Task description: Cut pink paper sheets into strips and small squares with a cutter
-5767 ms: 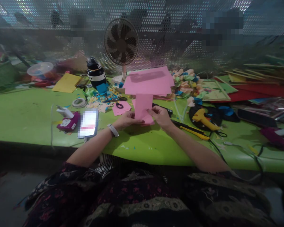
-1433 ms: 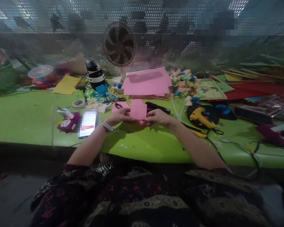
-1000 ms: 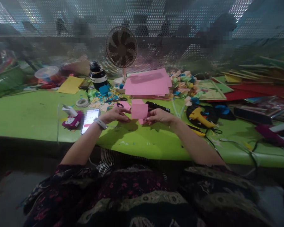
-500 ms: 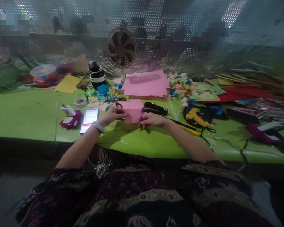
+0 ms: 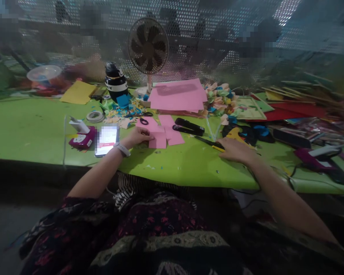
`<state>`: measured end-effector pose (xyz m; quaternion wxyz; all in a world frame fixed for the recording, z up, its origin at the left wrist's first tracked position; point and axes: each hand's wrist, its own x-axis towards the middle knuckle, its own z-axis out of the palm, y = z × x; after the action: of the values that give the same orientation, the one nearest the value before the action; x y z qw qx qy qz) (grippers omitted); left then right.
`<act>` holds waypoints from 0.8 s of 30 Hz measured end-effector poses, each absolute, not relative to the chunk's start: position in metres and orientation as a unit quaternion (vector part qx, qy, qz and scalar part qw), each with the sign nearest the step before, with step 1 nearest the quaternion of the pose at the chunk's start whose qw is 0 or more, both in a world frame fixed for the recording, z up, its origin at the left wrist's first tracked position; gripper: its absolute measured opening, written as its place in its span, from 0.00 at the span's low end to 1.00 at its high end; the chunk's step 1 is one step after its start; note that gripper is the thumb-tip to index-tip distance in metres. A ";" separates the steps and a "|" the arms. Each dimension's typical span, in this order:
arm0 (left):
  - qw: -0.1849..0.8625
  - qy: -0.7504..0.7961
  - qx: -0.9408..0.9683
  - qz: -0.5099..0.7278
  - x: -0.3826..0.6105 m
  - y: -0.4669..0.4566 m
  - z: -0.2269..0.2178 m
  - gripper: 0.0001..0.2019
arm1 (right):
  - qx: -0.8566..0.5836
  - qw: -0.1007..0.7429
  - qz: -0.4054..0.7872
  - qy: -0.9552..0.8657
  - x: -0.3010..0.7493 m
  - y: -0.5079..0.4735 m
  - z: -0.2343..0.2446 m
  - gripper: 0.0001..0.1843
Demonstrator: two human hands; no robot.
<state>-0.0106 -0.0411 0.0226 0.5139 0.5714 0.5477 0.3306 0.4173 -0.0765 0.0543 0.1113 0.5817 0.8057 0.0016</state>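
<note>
My left hand point(image 5: 138, 136) has its thumb and fingers closed on the edge of a small pink paper piece point(image 5: 159, 139) low over the green table. A second pink piece point(image 5: 174, 133) lies to its right, and another point(image 5: 149, 123) lies behind. My right hand point(image 5: 234, 149) is closed over the yellow handles of dark-bladed scissors point(image 5: 204, 141), whose blades point left toward the paper. Part of the handles is hidden under the hand. Just behind the blades lies a black stapler point(image 5: 189, 127). Beyond my right hand is a yellow glue gun point(image 5: 235, 133).
A phone point(image 5: 107, 140) and a purple power adapter point(image 5: 83, 138) lie left of my left hand. Pink sheets point(image 5: 177, 95), a fan point(image 5: 148, 47), a black bottle point(image 5: 116, 84) and paper scraps point(image 5: 126, 114) stand behind. Cables run along the right side of the green table point(image 5: 172, 168).
My right hand has left the pink paper and moved right onto the scissors. The left hand still holds the pink piece, now lower on the table. The camera view has tilted slightly down.
</note>
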 end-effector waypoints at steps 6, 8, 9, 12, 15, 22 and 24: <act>0.593 0.524 0.497 0.355 -0.013 -0.040 0.018 0.14 | 0.615 0.050 -0.027 0.786 0.422 -0.075 0.042 0.23; 0.596 0.516 0.502 0.356 -0.014 -0.039 0.016 0.13 | 0.621 0.002 -0.026 0.784 0.418 -0.074 0.044 0.22; 0.596 0.513 0.505 0.356 -0.015 -0.038 0.015 0.13 | 0.617 -0.022 -0.028 0.786 0.414 -0.074 0.045 0.20; 0.599 0.511 0.505 0.355 -0.017 -0.037 0.013 0.12 | 0.613 -0.063 -0.058 0.785 0.390 -0.076 0.050 0.20; 0.604 0.510 0.497 0.357 -0.018 -0.038 0.014 0.12 | 0.641 -0.018 -0.084 0.763 0.354 -0.075 0.054 0.26; 0.593 0.517 0.497 0.367 -0.017 -0.040 0.015 0.15 | 0.579 -0.008 -0.068 0.812 0.300 -0.064 0.048 0.27; 0.592 0.512 0.505 0.364 -0.018 -0.039 0.014 0.15 | 0.561 -0.018 -0.066 0.825 0.295 -0.061 0.042 0.25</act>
<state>-0.0178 -0.0390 0.0141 0.5919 0.5046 0.5122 0.3643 0.2950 -0.0605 0.0423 -0.0175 0.5607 0.8252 -0.0661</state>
